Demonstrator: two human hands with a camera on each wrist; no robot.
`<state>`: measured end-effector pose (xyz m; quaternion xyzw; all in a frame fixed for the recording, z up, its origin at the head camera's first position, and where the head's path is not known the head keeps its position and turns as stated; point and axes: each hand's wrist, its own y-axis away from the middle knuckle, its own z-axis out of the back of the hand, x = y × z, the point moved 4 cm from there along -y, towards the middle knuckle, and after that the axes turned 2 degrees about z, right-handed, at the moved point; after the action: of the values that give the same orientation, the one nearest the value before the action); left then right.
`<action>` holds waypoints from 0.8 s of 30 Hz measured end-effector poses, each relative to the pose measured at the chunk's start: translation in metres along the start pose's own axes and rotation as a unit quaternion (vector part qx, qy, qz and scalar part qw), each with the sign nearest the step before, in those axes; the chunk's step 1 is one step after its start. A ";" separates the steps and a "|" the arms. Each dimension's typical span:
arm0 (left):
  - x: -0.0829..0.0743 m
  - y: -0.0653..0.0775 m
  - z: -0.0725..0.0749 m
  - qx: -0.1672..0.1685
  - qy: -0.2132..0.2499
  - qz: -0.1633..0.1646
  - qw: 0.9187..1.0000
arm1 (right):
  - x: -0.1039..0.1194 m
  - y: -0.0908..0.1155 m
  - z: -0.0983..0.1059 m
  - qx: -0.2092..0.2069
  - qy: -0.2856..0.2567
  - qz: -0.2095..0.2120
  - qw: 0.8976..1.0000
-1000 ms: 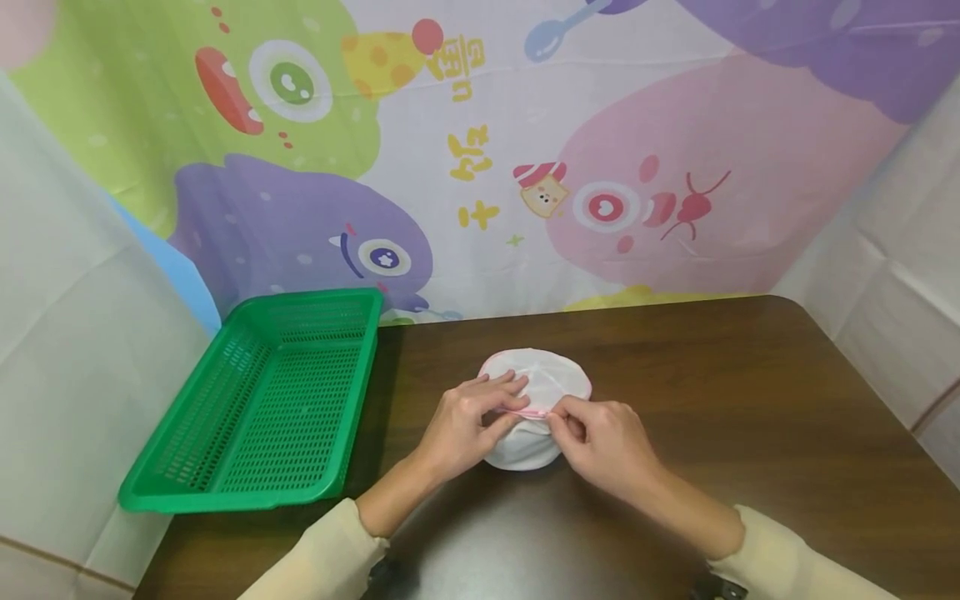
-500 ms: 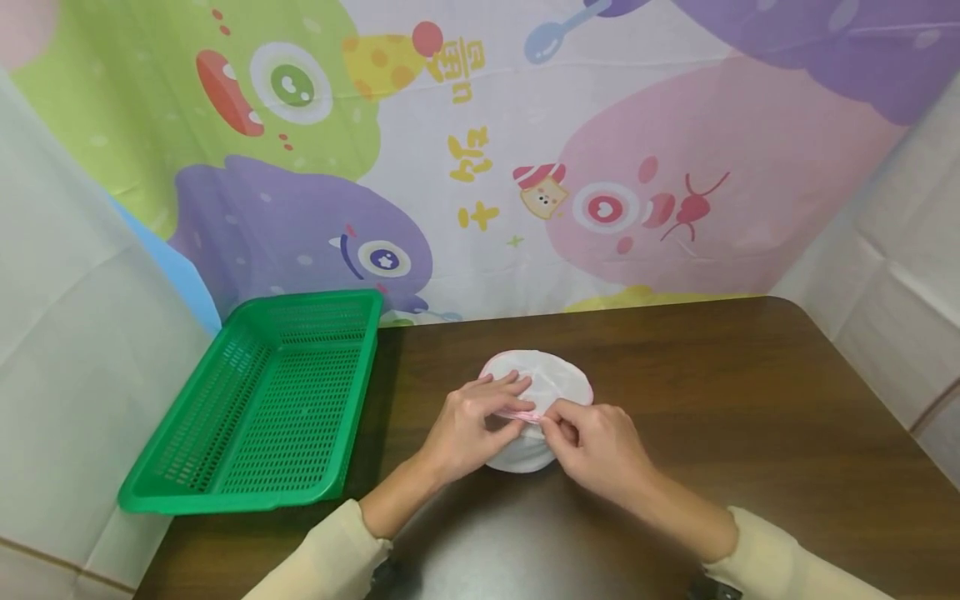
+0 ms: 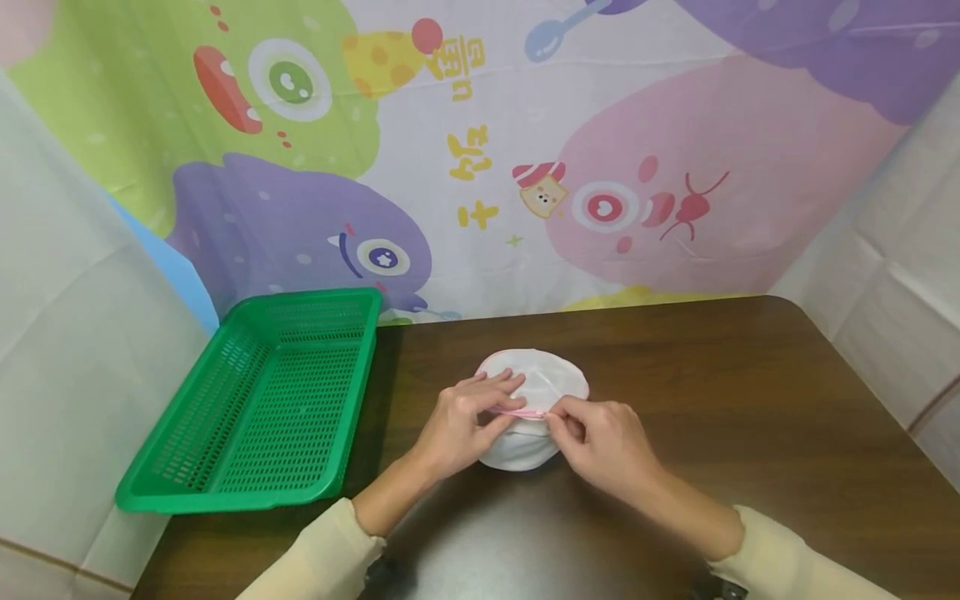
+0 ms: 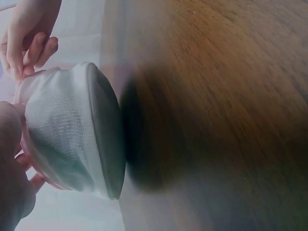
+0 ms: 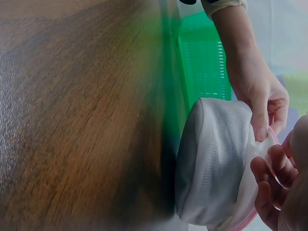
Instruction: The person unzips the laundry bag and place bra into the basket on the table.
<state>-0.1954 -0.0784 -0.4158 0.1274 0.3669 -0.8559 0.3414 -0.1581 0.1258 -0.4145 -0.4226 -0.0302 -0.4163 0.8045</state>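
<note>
A round white mesh laundry bag (image 3: 551, 375) with pink trim stands on the table in front of me. In the left wrist view its soft side wall (image 4: 62, 125) sags in creases. My left hand (image 3: 459, 423) holds the near side of the pink zipper (image 3: 525, 413), its fingers spread over the top panel and its thumb below the zipper. My right hand (image 3: 606, 442) pinches the zipper at its right part with thumb and curled index finger. The fingertips hide whatever small piece lies between them. In the right wrist view my left thumb (image 5: 260, 127) presses the bag's edge.
A green plastic basket (image 3: 341, 467) with slotted walls stands to the left on the brown wooden table (image 3: 712, 375). Behind the table hangs a cartoon-printed cloth (image 3: 480, 275). Pale panels (image 3: 67, 350) rise on both sides.
My right hand slid slightly left along the zipper by half a second ago, then came back right. My left hand and the bag shifted only a little. The basket stayed put.
</note>
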 end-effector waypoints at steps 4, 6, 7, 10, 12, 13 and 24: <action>0.001 0.001 0.001 -0.003 0.006 0.004 1.000 | 0.000 0.000 0.001 0.004 -0.002 -0.005 1.000; 0.001 0.001 0.001 -0.005 0.008 0.000 1.000 | 0.000 -0.001 0.001 0.004 -0.002 -0.005 1.000; 0.000 0.001 0.001 -0.007 0.008 -0.004 1.000 | 0.001 -0.001 0.001 0.003 -0.002 -0.005 1.000; -0.001 0.000 0.000 -0.012 0.012 -0.017 1.000 | 0.002 -0.001 0.001 0.003 -0.003 0.000 1.000; -0.003 -0.001 -0.001 -0.011 0.014 -0.025 1.000 | 0.003 -0.001 0.000 0.007 -0.004 0.002 1.000; -0.004 -0.001 -0.002 -0.010 0.015 -0.029 0.999 | 0.004 -0.001 -0.001 0.010 -0.006 0.003 1.000; -0.005 -0.003 -0.003 0.007 0.014 -0.028 0.999 | 0.004 0.000 -0.003 0.007 -0.008 0.009 1.000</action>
<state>-0.1936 -0.0721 -0.4144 0.1313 0.3688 -0.8661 0.3109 -0.1562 0.1215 -0.4152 -0.4207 -0.0359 -0.4057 0.8107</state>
